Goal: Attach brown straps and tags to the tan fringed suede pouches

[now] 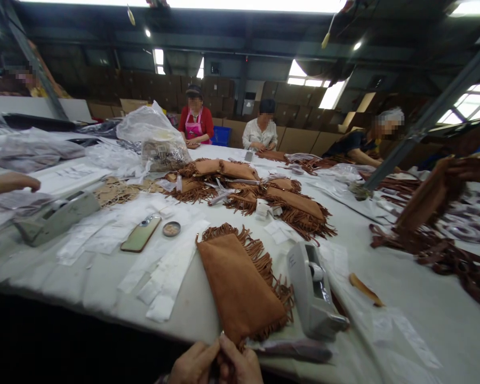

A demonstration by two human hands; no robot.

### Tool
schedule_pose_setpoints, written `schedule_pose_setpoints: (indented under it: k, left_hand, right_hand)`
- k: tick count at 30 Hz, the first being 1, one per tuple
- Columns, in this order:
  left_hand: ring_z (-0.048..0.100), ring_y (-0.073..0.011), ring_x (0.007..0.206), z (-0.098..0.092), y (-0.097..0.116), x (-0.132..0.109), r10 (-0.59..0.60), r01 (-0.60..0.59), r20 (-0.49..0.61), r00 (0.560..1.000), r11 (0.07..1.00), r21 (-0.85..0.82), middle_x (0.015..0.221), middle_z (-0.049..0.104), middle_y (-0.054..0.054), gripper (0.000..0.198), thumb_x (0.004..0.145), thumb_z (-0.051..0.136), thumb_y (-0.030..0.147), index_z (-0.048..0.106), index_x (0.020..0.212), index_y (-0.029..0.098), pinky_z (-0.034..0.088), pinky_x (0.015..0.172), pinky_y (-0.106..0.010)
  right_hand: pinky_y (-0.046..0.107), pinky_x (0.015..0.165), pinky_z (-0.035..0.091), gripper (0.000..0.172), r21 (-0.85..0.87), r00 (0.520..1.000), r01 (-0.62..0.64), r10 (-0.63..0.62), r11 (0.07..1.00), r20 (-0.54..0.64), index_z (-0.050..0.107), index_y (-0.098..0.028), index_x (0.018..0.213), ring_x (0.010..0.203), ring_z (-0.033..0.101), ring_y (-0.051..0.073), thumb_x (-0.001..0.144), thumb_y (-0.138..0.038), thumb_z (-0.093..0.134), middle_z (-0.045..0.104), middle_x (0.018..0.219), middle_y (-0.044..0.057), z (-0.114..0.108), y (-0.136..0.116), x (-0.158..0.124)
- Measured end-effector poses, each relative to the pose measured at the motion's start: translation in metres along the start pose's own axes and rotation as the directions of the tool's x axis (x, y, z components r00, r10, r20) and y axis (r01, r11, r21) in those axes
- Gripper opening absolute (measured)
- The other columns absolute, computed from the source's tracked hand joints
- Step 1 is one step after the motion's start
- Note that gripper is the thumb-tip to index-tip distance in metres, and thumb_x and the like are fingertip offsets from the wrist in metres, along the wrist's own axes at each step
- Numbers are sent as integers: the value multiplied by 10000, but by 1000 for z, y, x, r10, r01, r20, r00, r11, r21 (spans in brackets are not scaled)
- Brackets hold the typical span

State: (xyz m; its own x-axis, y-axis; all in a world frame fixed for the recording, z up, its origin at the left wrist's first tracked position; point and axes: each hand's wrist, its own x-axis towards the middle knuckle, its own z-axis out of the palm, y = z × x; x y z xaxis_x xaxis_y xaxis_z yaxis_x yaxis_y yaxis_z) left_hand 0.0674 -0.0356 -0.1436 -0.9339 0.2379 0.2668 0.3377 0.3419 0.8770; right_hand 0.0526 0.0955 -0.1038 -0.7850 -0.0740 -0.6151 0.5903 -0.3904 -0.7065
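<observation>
A brown suede pouch with fringe (240, 288) lies flat on the table, its near corner close to me. At that corner my left hand (194, 364) and my right hand (240, 362) come together, fingertips pinched on the pouch's edge. A tiny shiny bit shows between the fingertips; what it is I cannot make out. Both hands are closed, and their lower parts run out of the picture. Just right of the pouch stands a grey tape dispenser (314, 293). A dark, plastic-wrapped strip (296, 350) lies beside my right hand.
More fringed pouches (296, 202) are heaped mid-table. To the left lie a phone (141, 233), a small round dish (172, 229), white paper strips (168, 282) and another tape dispenser (58, 216). Several co-workers sit around; a co-worker's hand (12, 184) reaches in at left. A slanted post (428, 112) rises right.
</observation>
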Motion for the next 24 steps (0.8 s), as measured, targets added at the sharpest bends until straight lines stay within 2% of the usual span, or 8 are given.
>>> schedule_pose_setpoints:
  k: [2, 4, 8, 10, 14, 16, 18, 24]
  left_hand:
    - [620, -146, 670, -1, 5, 3, -212, 221, 65, 975, 957, -188, 736, 680, -49, 315, 878, 491, 383, 688, 1069, 229, 502, 665, -194]
    - [612, -161, 670, 0, 7, 4, -384, 406, 138, 913, 820, -402, 759, 678, -58, 429, 842, 517, 497, 653, 1108, 190, 504, 675, -244]
    - [595, -160, 628, -4, 4, -1, -420, 527, 332, 845, 547, -651, 723, 644, -45, 744, 680, 643, 633, 506, 1235, 158, 483, 645, -276]
    - [594, -163, 670, -13, 6, -1, -397, 540, 368, 841, 567, -623, 749, 644, -42, 768, 614, 699, 636, 520, 1188, 158, 466, 661, -266]
    - [570, -157, 703, -24, 20, 12, -425, 521, 309, 851, 763, -383, 751, 644, -43, 540, 738, 544, 660, 603, 884, 143, 426, 639, -233]
    - [527, -126, 595, -18, 24, 20, -455, 538, 303, 837, 785, -307, 650, 606, -20, 533, 757, 496, 672, 574, 755, 145, 384, 546, -213]
    - [418, -81, 449, -6, 23, 25, -482, 581, 334, 810, 736, -346, 521, 520, 27, 546, 718, 513, 704, 525, 686, 158, 291, 436, -196]
    - [178, -29, 287, 13, 18, 27, -523, 694, 470, 711, 412, -591, 332, 319, 107, 565, 585, 606, 737, 443, 557, 197, 73, 344, -197]
  right_hand:
    - [182, 299, 232, 559, -9, 998, 42, -41, 999, 47, 525, -151, 434, 282, 346, 53, 390, -659, 753, 401, 297, -47, 0, 1, 0]
    - [180, 300, 232, 554, -5, 993, 71, -70, 997, 99, 522, -147, 430, 293, 375, 59, 424, -652, 751, 432, 312, -30, 0, 1, 1]
    - [178, 290, 227, 544, -13, 995, 22, -21, 1000, 98, 499, -158, 416, 282, 372, 61, 390, -630, 770, 397, 294, -48, -2, 2, 4]
    - [172, 280, 192, 528, -29, 999, 5, -4, 1000, 36, 492, -166, 422, 263, 312, 40, 376, -605, 782, 357, 282, -74, -5, 2, 5]
    - [172, 273, 127, 532, -109, 1000, 19, -21, 994, -16, 474, -176, 411, 255, 246, 24, 376, -618, 768, 323, 261, -81, -9, 2, 8]
    - [173, 275, 118, 552, -132, 999, 42, -42, 990, 0, 460, -179, 399, 254, 239, 24, 373, -645, 755, 306, 252, -82, -10, 1, 8]
    - [175, 275, 120, 572, -146, 998, 58, -57, 988, 16, 460, -177, 397, 251, 235, 23, 359, -670, 748, 304, 250, -81, -13, -2, 7]
    - [180, 277, 137, 586, -168, 995, 63, -49, 984, 83, 491, -162, 412, 245, 244, 29, 382, -694, 735, 339, 248, -66, -22, -3, 9]
